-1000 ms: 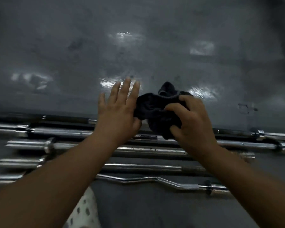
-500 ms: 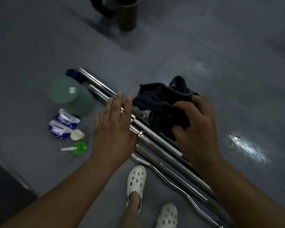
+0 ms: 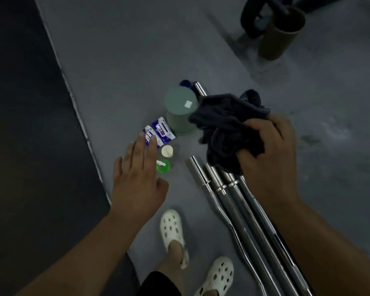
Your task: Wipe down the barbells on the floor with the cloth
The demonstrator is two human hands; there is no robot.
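Right hand (image 3: 267, 159) grips bunched cloth (image 3: 226, 124) above barbells (image 3: 229, 195); left hand (image 3: 137, 180) flat, fingers straight, holding nothing.

The grey floor (image 3: 137, 60) meets a darker area (image 3: 19, 124) on the left, and a pale strip divides the two. Several chrome barbells (image 3: 233, 201) lie side by side on the grey section. A pale green cylinder (image 3: 179, 110) stands upright near their ends. Just beside it lie two blue-and-white packets (image 3: 161, 131), a small cream item (image 3: 167, 151) and a bright green item (image 3: 163, 166). A brown tube (image 3: 278, 35) stands well apart, at upper right. Two white clogs (image 3: 172, 227) rest near the bars.
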